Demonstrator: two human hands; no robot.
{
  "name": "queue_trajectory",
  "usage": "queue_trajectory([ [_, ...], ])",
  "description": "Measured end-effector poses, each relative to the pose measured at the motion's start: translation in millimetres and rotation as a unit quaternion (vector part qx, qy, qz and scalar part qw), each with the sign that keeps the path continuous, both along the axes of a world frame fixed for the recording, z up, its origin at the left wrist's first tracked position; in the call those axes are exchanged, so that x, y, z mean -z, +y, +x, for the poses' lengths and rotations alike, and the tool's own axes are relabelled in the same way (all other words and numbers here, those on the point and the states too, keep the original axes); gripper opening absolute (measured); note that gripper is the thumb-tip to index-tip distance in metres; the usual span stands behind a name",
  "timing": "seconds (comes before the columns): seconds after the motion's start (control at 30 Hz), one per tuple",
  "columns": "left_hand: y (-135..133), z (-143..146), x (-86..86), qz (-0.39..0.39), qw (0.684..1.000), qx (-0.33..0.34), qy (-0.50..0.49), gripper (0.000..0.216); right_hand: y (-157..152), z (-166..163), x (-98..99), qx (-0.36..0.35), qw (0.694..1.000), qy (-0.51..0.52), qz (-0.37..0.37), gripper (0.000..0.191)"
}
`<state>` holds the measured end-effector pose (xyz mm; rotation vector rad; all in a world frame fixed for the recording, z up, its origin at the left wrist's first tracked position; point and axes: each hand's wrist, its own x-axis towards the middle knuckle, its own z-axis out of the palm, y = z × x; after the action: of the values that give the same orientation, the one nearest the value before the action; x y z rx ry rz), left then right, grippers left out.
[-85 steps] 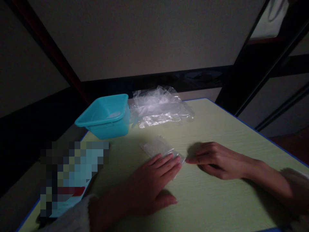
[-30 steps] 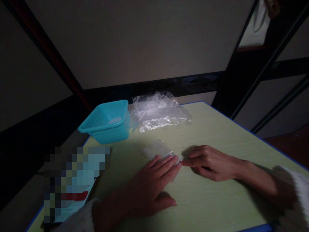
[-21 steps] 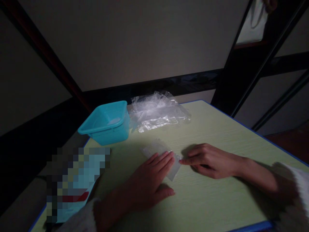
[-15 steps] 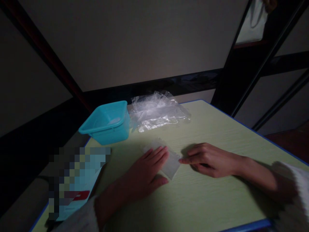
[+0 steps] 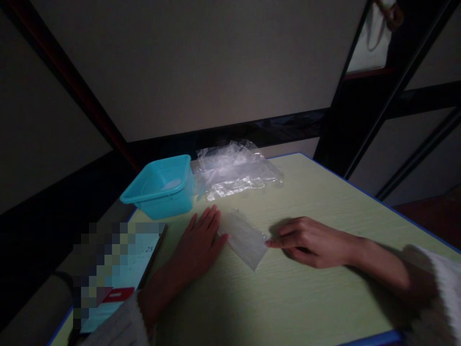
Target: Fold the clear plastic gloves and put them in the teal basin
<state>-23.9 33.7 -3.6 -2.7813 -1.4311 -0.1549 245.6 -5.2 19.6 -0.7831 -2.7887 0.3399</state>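
A small, flat, translucent plastic bag (image 5: 247, 240) lies slanted on the pale tabletop between my hands. My left hand (image 5: 198, 242) rests palm down to its left, fingers stretched out, with the thumb tip at the bag's left edge. At the opposite side, my right hand (image 5: 309, 242) has its fingers mostly curled and its index fingertip on the bag's right corner. Whether the right thumb is under that corner cannot be made out. Beyond the hands, a crumpled pile of clear plastic bags (image 5: 234, 170) sits near the table's back edge.
A turquoise plastic basket (image 5: 169, 206) stands at the back left with something whitish inside. Left of my left forearm lies a flat, partly blurred item with a light blue face (image 5: 142, 262). The table (image 5: 306, 307) has blue edging; dark-framed panels (image 5: 230, 72) rise behind it.
My left hand has slid left off the small bag, uncovering most of it. The right hand keeps its fingertip at the bag's corner. The view has shifted slightly.
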Motion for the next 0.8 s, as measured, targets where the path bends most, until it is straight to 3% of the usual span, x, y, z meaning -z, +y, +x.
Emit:
queue_trajectory([
  [0.07,-1,0,0.4,0.039,0.999,-0.014,-0.035,0.057,0,0,-0.6,0.002,1.000,-0.001,-0.001,0.037],
  [0.17,-9,6,-2.5,0.048,0.991,0.074,-0.098,0.055,1,-1,-0.6,-0.002,1.000,0.004,-0.004,0.037],
  [0.27,-21,16,-6.8,-0.024,0.973,0.209,-0.100,0.058,1,0,0.9,-0.008,1.000,0.008,0.000,0.037],
  [0.37,-30,25,-9.9,-0.102,0.956,0.268,-0.058,0.061,1,1,1.6,-0.006,1.000,0.000,0.005,0.037],
  [0.63,-25,26,-11.2,-0.130,0.958,0.252,-0.046,0.063,-2,-2,-3.2,0.005,1.000,-0.004,-0.016,0.036],
  [0.8,-15,21,-11.2,-0.120,0.971,0.200,-0.041,0.058,-2,-3,-2.9,0.002,1.000,0.004,-0.007,0.037],
])
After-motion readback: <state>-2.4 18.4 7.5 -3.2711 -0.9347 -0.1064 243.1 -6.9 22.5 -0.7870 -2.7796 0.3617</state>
